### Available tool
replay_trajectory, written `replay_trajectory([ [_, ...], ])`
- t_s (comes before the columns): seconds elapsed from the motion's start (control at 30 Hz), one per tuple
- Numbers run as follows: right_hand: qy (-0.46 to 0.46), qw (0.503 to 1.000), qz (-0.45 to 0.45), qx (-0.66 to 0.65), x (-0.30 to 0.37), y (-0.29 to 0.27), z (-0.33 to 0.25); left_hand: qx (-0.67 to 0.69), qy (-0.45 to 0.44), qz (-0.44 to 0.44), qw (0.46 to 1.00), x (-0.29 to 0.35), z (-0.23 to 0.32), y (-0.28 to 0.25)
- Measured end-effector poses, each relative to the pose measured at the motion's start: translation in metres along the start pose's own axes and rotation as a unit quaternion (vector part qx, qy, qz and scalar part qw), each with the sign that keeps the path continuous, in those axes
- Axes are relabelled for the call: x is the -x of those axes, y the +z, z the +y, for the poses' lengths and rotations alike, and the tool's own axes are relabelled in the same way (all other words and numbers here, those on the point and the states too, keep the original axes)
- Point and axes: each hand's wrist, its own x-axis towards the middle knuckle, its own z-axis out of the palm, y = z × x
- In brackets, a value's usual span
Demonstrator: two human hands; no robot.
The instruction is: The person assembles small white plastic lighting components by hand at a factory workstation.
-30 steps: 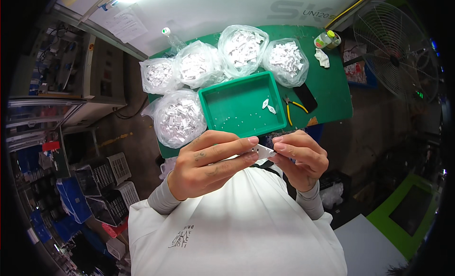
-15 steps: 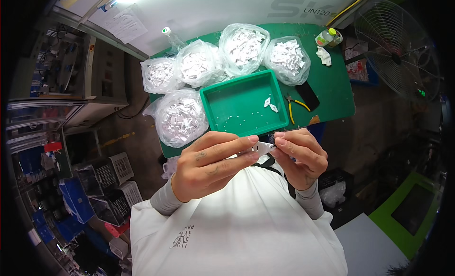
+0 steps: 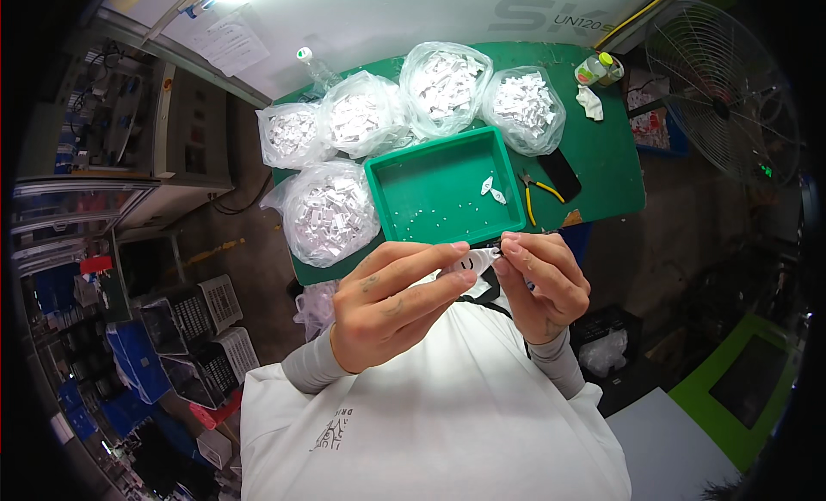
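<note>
pinching a small white plastic piece [image 3: 476, 262] between them, both hands are raised in front of the chest, just below the near edge of the green table [image 3: 615, 161]. the left hand [image 3: 389, 305] closes its thumb and fingertips on the left end of the piece, and the right hand [image 3: 544, 284] grips the right end with curled fingers. most of the piece is hidden behind the fingertips, so its exact shape is hard to make out; only a pale strip with dark marks shows between the hands.

beyond the hands a green tray [image 3: 445, 190] sits on the table with two similar white pieces [image 3: 492, 189] lying near its right side and a scatter of tiny pale specks on its floor. just right of the tray lie yellow-handled pliers [image 3: 538, 191] and a dark flat object [image 3: 561, 174], partly covered by a bag above it. five clear bags of white parts [image 3: 329, 210] ring the tray on the left and far sides, their contents too small to tell apart. a plastic bottle [image 3: 600, 68] with a green cap and a crumpled white wipe [image 3: 591, 102] are at the far right corner, and another clear bottle [image 3: 315, 67] stands behind the bags. a large fan [image 3: 724, 92] stands to the right, cut off by the dark rim. crates [image 3: 196, 324] on the floor at left are blurred and bent.
</note>
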Motion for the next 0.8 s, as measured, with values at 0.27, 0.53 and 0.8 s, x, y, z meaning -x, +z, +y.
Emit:
replay_trajectory([
  [0.27,0.153,0.983,0.011,-0.102,0.005,0.005,-0.005,-0.037,0.009,0.025,0.999,0.005,-0.005,0.008],
  [0.53,0.296,0.941,-0.061,-0.151,0.017,0.005,0.015,-0.104,0.035,-0.003,0.994,0.007,-0.021,0.012],
  [0.8,0.416,0.882,0.049,-0.216,0.035,-0.018,0.025,-0.303,-0.102,0.065,0.945,0.019,-0.187,0.004],
])
